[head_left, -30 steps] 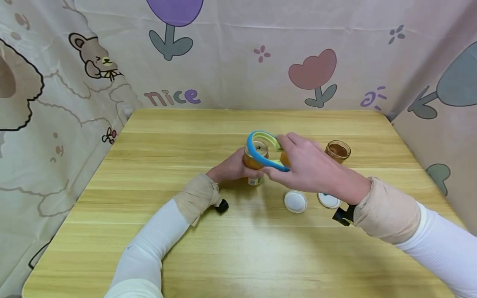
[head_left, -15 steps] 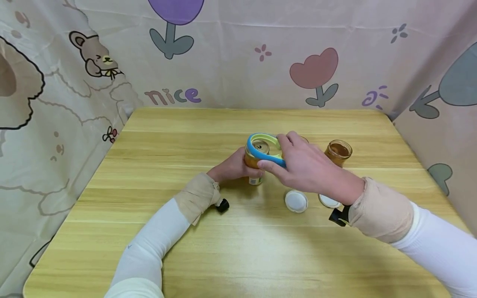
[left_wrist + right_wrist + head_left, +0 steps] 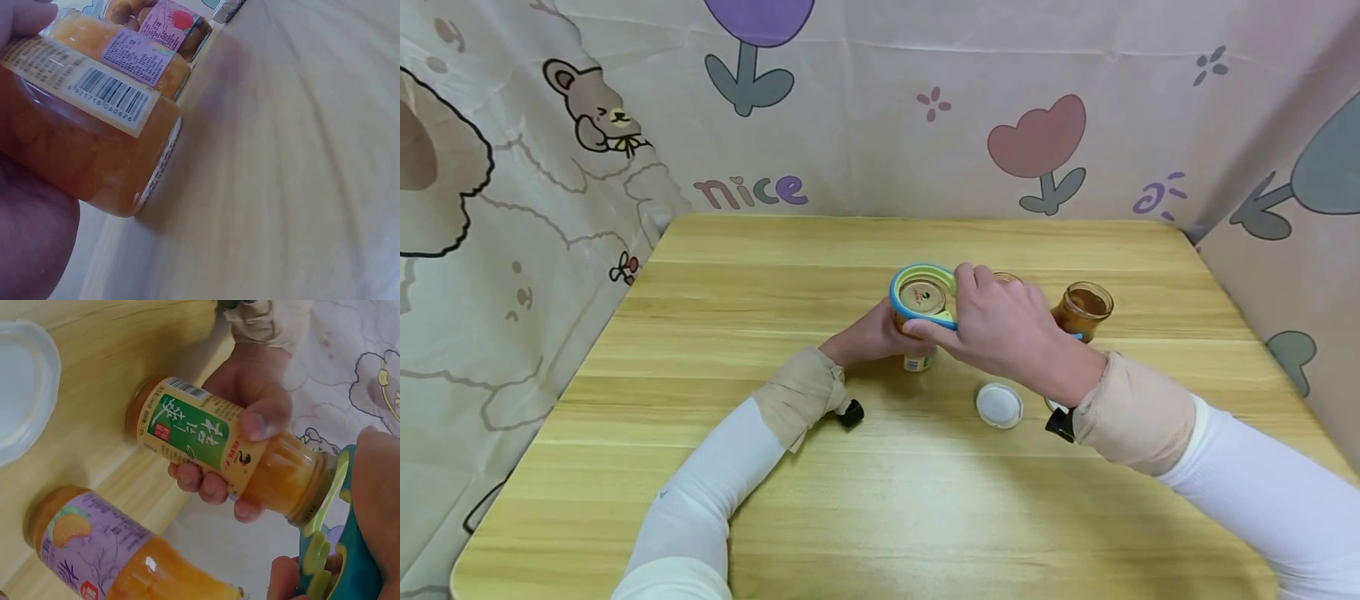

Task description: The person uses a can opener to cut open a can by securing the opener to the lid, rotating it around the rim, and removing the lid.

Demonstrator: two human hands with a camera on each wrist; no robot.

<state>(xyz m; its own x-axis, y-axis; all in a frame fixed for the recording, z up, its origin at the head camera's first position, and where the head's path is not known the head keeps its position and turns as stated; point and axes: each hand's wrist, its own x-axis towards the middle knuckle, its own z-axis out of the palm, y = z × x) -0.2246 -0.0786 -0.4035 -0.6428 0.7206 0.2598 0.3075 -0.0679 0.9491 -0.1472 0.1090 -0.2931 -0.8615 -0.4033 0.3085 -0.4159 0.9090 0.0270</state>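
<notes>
My left hand (image 3: 872, 335) grips an upright glass jar (image 3: 194, 428) of orange fruit. The jar has a yellow and green label, and its gold lid (image 3: 922, 296) is on. In my right hand (image 3: 1011, 329) is a blue and green jar opener (image 3: 359, 550), its loop lying level around the lid. Fingers and thumb curl about the opener's handles, which my hand mostly covers in the head view. Beside the held jar, in the right wrist view, stands a lidless-looking jar with a purple label (image 3: 94, 537); its mouth is mostly cut off.
An uncapped jar with brown contents (image 3: 1084, 310) stands at the right, behind my right wrist. A white lid (image 3: 999, 406) lies on the wooden table (image 3: 880, 500) in front of the hands. Another lid is mostly hidden under the right wrist. Patterned cloth (image 3: 865, 125) borders the table.
My right hand has shifted left with the jar opener. Its loop, earlier tilted over the lid, now lies flatter around it. The left hand keeps its hold on the jar.
</notes>
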